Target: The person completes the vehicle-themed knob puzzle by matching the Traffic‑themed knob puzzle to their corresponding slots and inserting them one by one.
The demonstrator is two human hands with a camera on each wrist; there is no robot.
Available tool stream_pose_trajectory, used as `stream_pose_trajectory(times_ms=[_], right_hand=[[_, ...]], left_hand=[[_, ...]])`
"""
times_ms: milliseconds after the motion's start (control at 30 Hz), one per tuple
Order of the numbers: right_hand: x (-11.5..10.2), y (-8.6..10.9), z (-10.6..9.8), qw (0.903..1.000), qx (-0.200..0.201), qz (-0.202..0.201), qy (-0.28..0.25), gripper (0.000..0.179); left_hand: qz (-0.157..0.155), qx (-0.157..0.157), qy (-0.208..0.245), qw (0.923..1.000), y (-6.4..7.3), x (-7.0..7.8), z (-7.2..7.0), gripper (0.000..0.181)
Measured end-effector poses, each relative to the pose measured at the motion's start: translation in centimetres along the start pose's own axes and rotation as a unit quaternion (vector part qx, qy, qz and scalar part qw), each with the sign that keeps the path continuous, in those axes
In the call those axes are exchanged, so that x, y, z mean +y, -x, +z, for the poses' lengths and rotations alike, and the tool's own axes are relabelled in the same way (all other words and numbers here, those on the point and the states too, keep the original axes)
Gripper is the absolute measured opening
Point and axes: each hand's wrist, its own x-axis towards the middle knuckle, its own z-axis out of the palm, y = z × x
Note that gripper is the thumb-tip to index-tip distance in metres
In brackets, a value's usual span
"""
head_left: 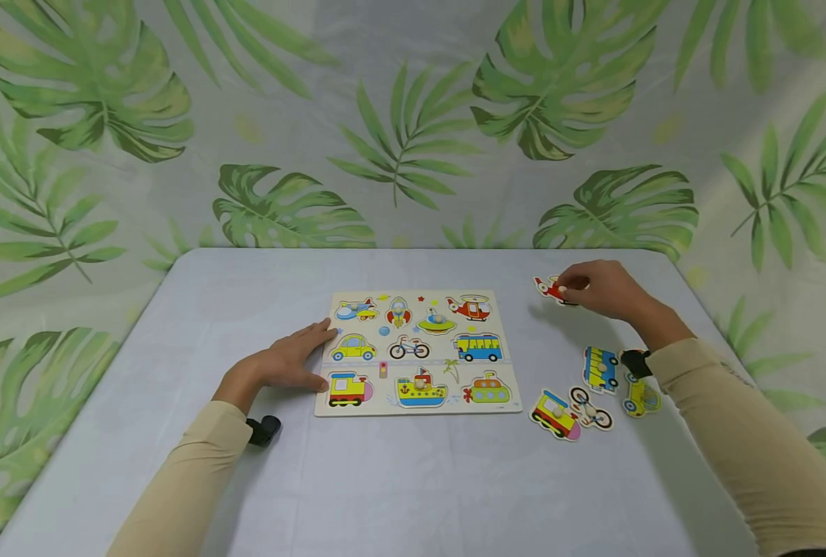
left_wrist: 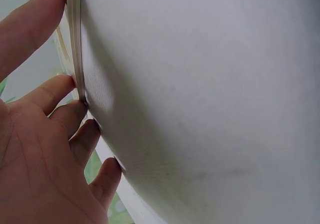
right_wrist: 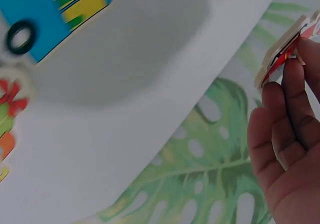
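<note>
My left hand (head_left: 284, 360) lies along the left edge of a wooden peg puzzle board (head_left: 444, 377), its fingers fairly straight. In the left wrist view, its fingertips touch the board's edge (left_wrist: 76, 39). Past the board's upper right corner, my right hand (head_left: 606, 291) pinches a red helicopter puzzle piece (head_left: 547, 288) above the table. Its thumb and fingers hold the helicopter by the middle in the right wrist view. A printed helicopter (head_left: 470, 308) is at the board's upper right. Knobs show on the airplane (head_left: 346, 311), the flying saucer (head_left: 437, 325) and the boat (head_left: 413, 398).
Loose pieces lie right of the board: a train (head_left: 551, 410), a bicycle (head_left: 599, 418), a bus (head_left: 597, 370) and a yellow car (head_left: 633, 398) partly under the right wrist strap (head_left: 636, 362). A white cloth (head_left: 413, 487) covers the table; a leaf-print curtain (head_left: 427, 209) hangs behind.
</note>
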Motion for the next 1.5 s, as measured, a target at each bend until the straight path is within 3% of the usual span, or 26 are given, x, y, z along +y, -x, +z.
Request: stream_pose_trajectory(times_ms=[200,433,567,833,1067,1500], right_hand=[[-2.5,-2.5,1.0,0.9996,-0.024,-0.010,-0.010,0.021],[-5.9,-4.7,2.5,0.9979,-0.031,-0.056,-0.010,0.016],[-7.1,-5.6,3.7,0.9976,-0.043,-0.053,-0.010,0.016],[-7.9,-7.3,6.5,0.9963,-0.072,-0.046,-0.013,0.016],[-8.4,-7.6,7.5,0.9954,-0.091,-0.021,-0.020,0.017],[-8.2,-7.0,8.3,0.9975,-0.055,-0.022,-0.039,0.018]], left_hand=[[-0.005,0.001,0.002,1.0000,0.0,-0.3,0.1,0.095],[0.001,0.002,0.003,1.0000,0.0,-0.3,0.1,0.094],[0.002,0.003,0.004,1.0000,0.0,-0.3,0.0,0.094],[-0.001,-0.002,0.003,1.0000,-0.2,-0.2,-0.1,0.094],[-0.005,-0.001,0.003,1.0000,-0.1,-0.3,-0.1,0.095],[-0.015,0.000,0.006,0.9999,-0.1,0.0,-0.1,0.095]])
